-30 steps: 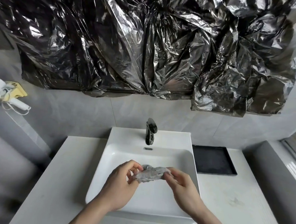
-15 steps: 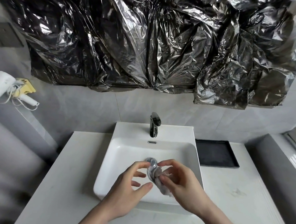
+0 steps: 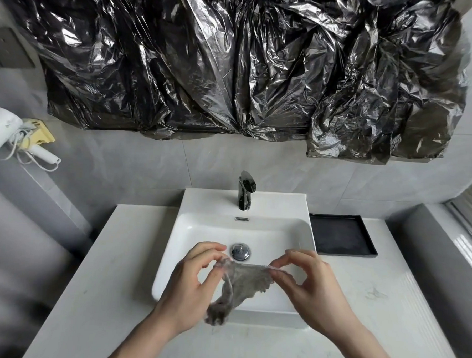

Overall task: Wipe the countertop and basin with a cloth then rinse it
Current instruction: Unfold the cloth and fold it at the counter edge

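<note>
A small grey cloth (image 3: 241,284) hangs spread over the front of the white basin (image 3: 199,231). My left hand (image 3: 194,283) pinches its left top corner and my right hand (image 3: 306,283) pinches its right top corner. The cloth's lower end droops past the basin's front rim. The round metal drain plug (image 3: 240,251) shows just behind the cloth. A black faucet (image 3: 245,190) stands at the back of the basin, with no water running. The pale marble countertop (image 3: 373,309) lies on both sides.
A black rectangular tray (image 3: 341,235) sits on the countertop right of the basin. Crumpled black plastic sheeting (image 3: 235,64) covers the wall above. A white hair dryer (image 3: 2,133) hangs on the left wall. A grey ledge (image 3: 431,243) rises at the right.
The cloth was bunched between my fingers, then held by my right hand alone. Now both hands have pulled it open and stretched it wide. The view has shifted slightly.
</note>
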